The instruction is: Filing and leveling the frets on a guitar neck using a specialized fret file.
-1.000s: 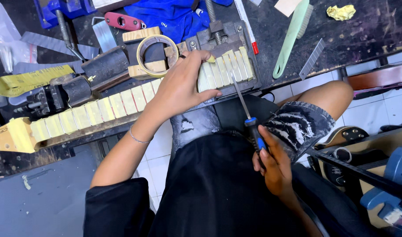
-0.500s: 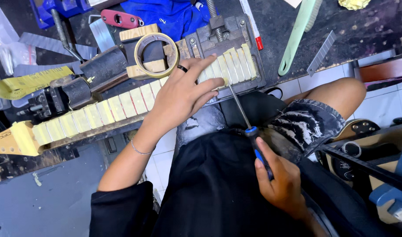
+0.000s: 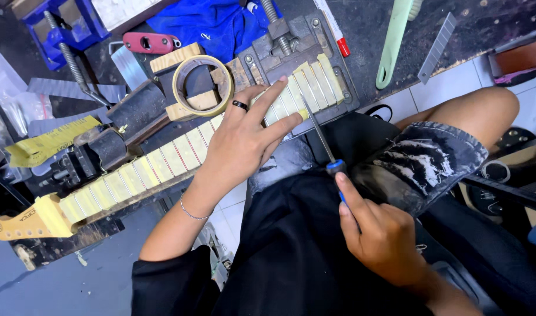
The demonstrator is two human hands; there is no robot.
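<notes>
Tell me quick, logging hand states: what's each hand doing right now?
Left hand: open, fingers spread flat on the guitar neck.
Right hand: closed around the blue-handled screwdriver.

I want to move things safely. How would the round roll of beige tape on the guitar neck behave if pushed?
The round roll of beige tape lies flat, so it would probably slide, not roll. It looks hollow, likely light. Resting on the clamped guitar neck, it might slip off sideways.
</notes>
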